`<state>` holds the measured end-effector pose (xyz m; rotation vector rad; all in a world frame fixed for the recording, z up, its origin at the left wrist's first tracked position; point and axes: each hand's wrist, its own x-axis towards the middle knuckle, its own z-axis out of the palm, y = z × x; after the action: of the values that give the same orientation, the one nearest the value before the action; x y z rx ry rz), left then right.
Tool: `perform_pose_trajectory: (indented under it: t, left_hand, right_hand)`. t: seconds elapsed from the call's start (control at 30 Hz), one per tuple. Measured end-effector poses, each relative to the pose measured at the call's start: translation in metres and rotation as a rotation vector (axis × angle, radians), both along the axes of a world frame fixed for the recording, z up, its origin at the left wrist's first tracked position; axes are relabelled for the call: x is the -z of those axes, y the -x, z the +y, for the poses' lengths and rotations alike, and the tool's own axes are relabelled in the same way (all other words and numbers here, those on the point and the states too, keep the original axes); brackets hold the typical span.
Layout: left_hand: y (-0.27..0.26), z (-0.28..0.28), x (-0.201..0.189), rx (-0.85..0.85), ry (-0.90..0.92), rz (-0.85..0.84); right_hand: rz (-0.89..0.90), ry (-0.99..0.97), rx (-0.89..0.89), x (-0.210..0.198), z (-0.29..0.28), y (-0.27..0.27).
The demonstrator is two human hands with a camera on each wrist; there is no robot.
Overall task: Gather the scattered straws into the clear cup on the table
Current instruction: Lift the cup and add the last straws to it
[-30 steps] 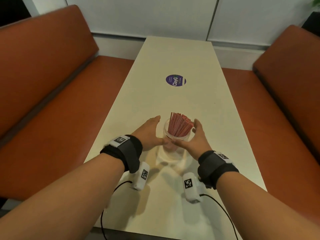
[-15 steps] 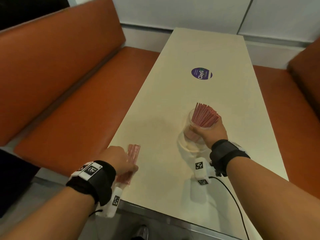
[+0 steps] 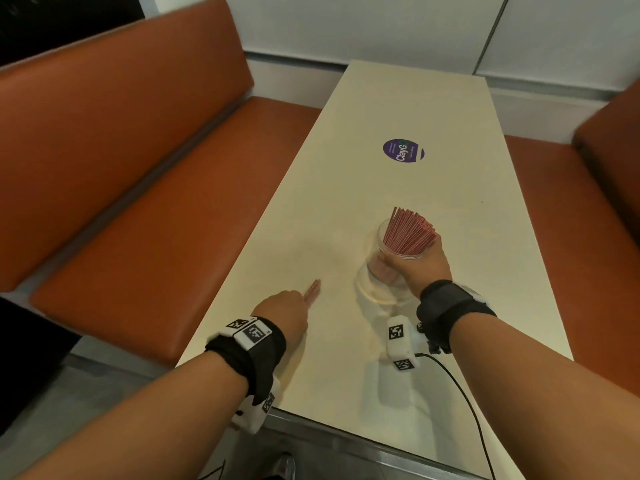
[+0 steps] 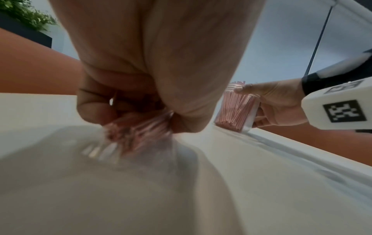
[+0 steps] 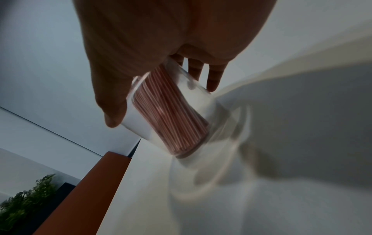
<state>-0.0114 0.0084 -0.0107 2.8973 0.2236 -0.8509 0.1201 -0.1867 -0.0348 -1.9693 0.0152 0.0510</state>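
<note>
A clear cup (image 3: 379,268) stands on the cream table (image 3: 381,105), packed with pink straws (image 3: 408,233) that fan out above its rim. My right hand (image 3: 417,263) grips the cup from its right side; the right wrist view shows the cup (image 5: 171,114) wrapped by thumb and fingers. My left hand (image 3: 285,304) is near the table's left edge, fingers curled round a small bundle of pink straws (image 3: 312,289) whose tips poke forward. In the left wrist view that bundle (image 4: 136,132) is blurred and fans down toward the tabletop.
A round purple sticker (image 3: 403,150) lies on the table beyond the cup. Orange bench seats (image 3: 145,209) run along both long sides. A cable (image 3: 460,386) trails from my right wrist across the near table edge.
My left hand left the cup, went to the table's near left edge and took hold of a straw bundle, now carried a little inward. The right hand stays on the cup.
</note>
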Motion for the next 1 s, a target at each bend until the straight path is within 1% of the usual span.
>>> perform_pose_trajectory:
  t: [0.03,0.1,0.17,0.23,0.27,0.3,0.33,0.4,0.43,0.47,0.53,0.6,0.67,0.7,0.77,0.83,0.9,0.93,1.0]
  left_hand:
    - [-0.003,-0.001,0.000,-0.005,0.020,0.001]
    - [-0.007,-0.001,-0.001,-0.089,0.137,-0.038]
    - [-0.009,-0.002,-0.003,-0.137,0.331,-0.130]
    - [-0.010,-0.009,-0.010,-0.163,0.574,-0.187]
    - [-0.011,-0.015,-0.015,-0.191,0.714,-0.199]
    - [-0.010,-0.023,-0.021,-0.206,0.842,-0.211]
    - [-0.012,-0.032,-0.026,-0.200,0.924,-0.221]
    - [-0.015,-0.051,-0.032,-0.155,1.024,-0.241]
    - [-0.017,-0.060,-0.033,-0.132,1.064,-0.250]
    - [-0.018,-0.068,-0.034,-0.124,1.103,-0.251]
    - [-0.016,-0.076,-0.032,-0.153,1.198,-0.223]
    - [-0.010,-0.076,-0.026,-0.193,1.291,-0.130]
    - [-0.005,-0.074,-0.023,-0.183,1.290,-0.060]
    - [-0.004,-0.074,-0.023,-0.172,1.269,-0.064]
    - [-0.007,-0.075,-0.026,-0.155,1.245,-0.125]
    - [-0.011,-0.077,-0.031,-0.163,1.260,-0.183]
    - [-0.011,-0.078,-0.035,-0.152,1.273,-0.189]
    - [-0.011,-0.075,-0.036,-0.118,1.236,-0.181]
    - [-0.015,-0.063,-0.043,-0.039,1.049,-0.223]
  right_hand:
    - [0.009,0.003,-0.015,-0.002,-0.001,0.002]
    - [0.016,-0.001,-0.039,-0.004,-0.007,0.007]
    - [-0.004,0.039,0.027,-0.007,-0.017,0.015]
    - [-0.095,0.073,0.151,-0.015,-0.027,0.032]
    - [-0.142,0.063,0.182,-0.020,-0.030,0.041]
    - [-0.140,0.033,0.163,-0.024,-0.031,0.049]
    - [-0.093,-0.031,0.081,-0.029,-0.029,0.057]
    - [0.094,-0.213,-0.172,-0.034,-0.022,0.069]
    - [0.176,-0.298,-0.269,-0.036,-0.018,0.071]
    - [0.224,-0.370,-0.323,-0.040,-0.015,0.073]
    - [0.243,-0.463,-0.328,-0.048,-0.016,0.075]
    - [0.252,-0.524,-0.294,-0.053,-0.022,0.072]
    - [0.268,-0.544,-0.285,-0.054,-0.028,0.071]
    - [0.272,-0.538,-0.296,-0.054,-0.029,0.072]
    - [0.271,-0.514,-0.338,-0.053,-0.028,0.077]
    - [0.275,-0.506,-0.387,-0.052,-0.025,0.083]
    - [0.282,-0.505,-0.395,-0.053,-0.026,0.086]
    - [0.290,-0.502,-0.396,-0.055,-0.027,0.086]
    - [0.327,-0.519,-0.416,-0.058,-0.033,0.084]
